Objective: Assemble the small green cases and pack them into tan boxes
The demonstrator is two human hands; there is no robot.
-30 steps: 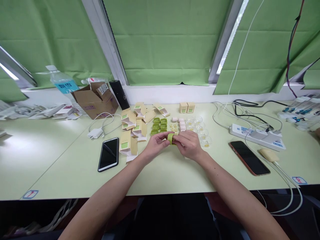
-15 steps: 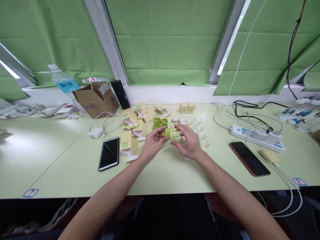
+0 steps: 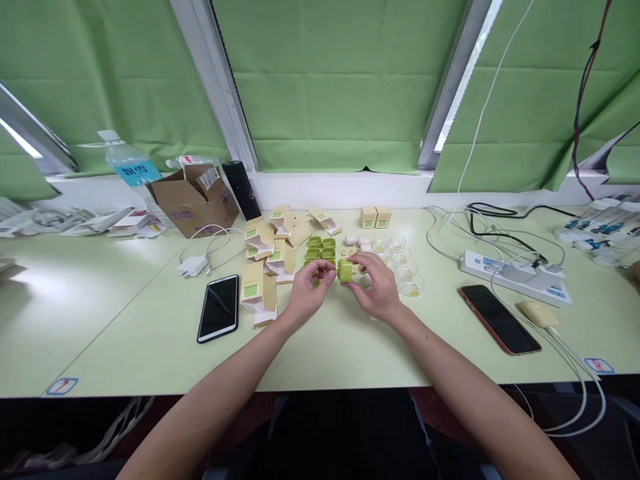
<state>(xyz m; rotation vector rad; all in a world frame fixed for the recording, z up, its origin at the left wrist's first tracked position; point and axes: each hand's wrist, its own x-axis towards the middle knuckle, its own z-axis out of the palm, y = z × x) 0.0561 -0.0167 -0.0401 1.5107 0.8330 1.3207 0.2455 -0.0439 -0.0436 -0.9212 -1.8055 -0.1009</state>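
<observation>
A small green square cup-like piece [image 3: 345,270] is between the thumb and fingers of my right hand [image 3: 379,285], above the table. Just left of it, my left hand [image 3: 311,288] is closed in a pinch, its fingertips close to the piece's left side. What they hold, if anything, is too small to make out. Behind my hands stand several green open containers [image 3: 314,254] in rows, with tiny gold-coloured parts [image 3: 347,253] beside them. Small pink pieces [image 3: 365,244] and clear round covers [image 3: 407,269] lie behind and right of my right hand.
Opened small cartons [image 3: 258,291] lie left of my hands, and two closed cartons [image 3: 375,217] stand at the back. A white phone [image 3: 219,309], a dark phone [image 3: 500,319], a power strip [image 3: 515,277], cables and a brown cardboard box [image 3: 195,203] surround the work area.
The green piece has passed from my left fingers to my right hand and moved slightly right. My left fingertips have come off its body and now pinch beside it.
</observation>
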